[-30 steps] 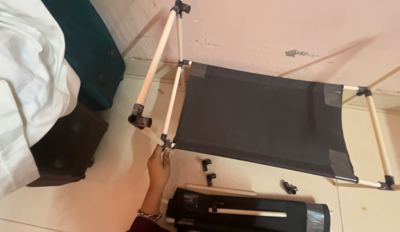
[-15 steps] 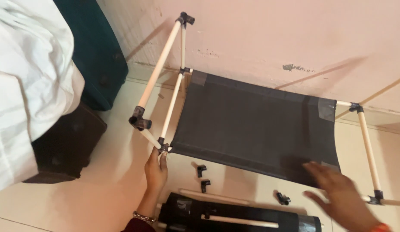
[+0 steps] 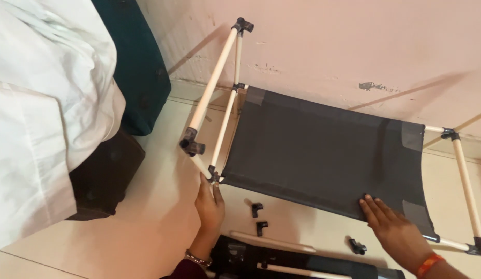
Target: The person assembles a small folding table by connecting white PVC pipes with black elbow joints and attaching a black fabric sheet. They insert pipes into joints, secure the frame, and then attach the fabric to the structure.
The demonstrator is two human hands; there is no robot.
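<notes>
Hands work at a rack frame (image 3: 323, 150) in the middle of the frame: cream round tubes joined by black plastic connectors, with one dark grey mesh fabric panel (image 3: 323, 155) stretched between them, sagging slightly and taped grey at its corners. The left hand (image 3: 209, 201), lower centre, closes its fingers around the tube at the panel's near-left corner connector (image 3: 214, 176). The right hand (image 3: 393, 227), lower right, lies open and flat, fingers spread on the panel's near edge. Three loose black connectors (image 3: 257, 209) lie on the pale floor (image 3: 158, 227) between the hands, beside two loose cream tubes (image 3: 271, 242) and a black bag (image 3: 240, 258). White cloth (image 3: 44, 103) fills the upper left.
</notes>
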